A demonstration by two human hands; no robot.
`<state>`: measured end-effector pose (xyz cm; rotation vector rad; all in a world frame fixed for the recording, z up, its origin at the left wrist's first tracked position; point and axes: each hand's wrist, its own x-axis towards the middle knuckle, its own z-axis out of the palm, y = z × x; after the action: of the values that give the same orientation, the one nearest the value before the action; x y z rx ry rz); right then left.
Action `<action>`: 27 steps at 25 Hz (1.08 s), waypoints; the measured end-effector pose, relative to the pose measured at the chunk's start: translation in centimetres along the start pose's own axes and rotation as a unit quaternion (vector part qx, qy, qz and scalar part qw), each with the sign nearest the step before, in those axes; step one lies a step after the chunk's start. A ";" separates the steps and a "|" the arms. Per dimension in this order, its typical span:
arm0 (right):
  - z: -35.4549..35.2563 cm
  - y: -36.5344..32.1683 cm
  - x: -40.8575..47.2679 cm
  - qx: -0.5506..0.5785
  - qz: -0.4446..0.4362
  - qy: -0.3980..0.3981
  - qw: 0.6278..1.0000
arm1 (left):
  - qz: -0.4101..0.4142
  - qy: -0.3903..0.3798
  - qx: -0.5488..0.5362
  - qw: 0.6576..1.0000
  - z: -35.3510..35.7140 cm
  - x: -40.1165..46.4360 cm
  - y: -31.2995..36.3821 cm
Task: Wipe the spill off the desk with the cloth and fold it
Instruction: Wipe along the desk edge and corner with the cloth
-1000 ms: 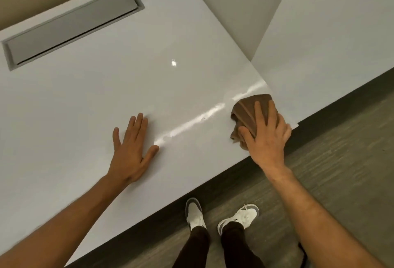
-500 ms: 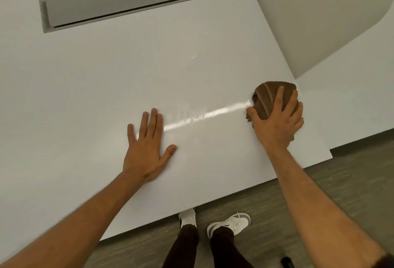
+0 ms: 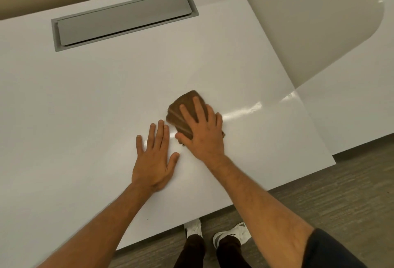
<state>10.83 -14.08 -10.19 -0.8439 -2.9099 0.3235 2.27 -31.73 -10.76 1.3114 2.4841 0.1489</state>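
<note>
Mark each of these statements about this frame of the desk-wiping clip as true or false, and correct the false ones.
1. The right hand presses flat on the bunched brown cloth. True.
2. The left hand grips a corner of the cloth. False: it lies flat on the glossy white desk, beside the cloth, with its fingers straight.
3. The cloth lies spread out in a single flat layer. False: it is bunched, with folds showing.
4. A shiny streak runs across the desk to the right of the cloth. True.
5. The long grey recessed hatch at the far side of the desk stands wide open. False: its lid lies down in the frame.
</note>
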 end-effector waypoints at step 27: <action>-3.5 14.5 -4.4 -0.020 0.362 0.086 0.928 | -0.002 -0.011 0.011 1.000 0.2 0.0 -0.1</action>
<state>22.53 -3.89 -10.25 -1.8275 -2.3398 0.2152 2.28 -31.81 -10.98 1.3107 2.4764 0.1078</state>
